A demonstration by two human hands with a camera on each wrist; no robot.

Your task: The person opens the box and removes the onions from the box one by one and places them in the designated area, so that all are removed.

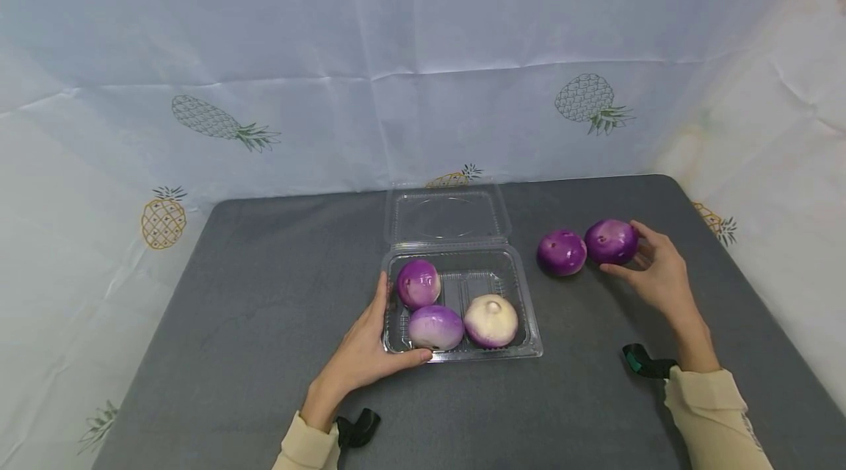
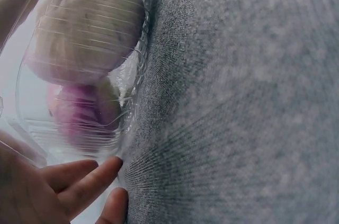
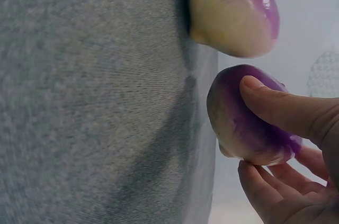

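Note:
A clear plastic clamshell box lies with its lid folded back on the grey table. Three purple-and-white turnips are inside: one at back left, one at front left and one with its pale root end up. My left hand rests against the box's front left corner, thumb along the front rim and extended fingers at the left wall. To the right, my right hand holds a turnip between thumb and fingers, seemingly just above the table. Beside it sits another turnip.
The transparent lid reaches toward the table's back edge. A pale cloth printed with pineapples hangs behind and at both sides of the grey table. Black straps are on both wrists.

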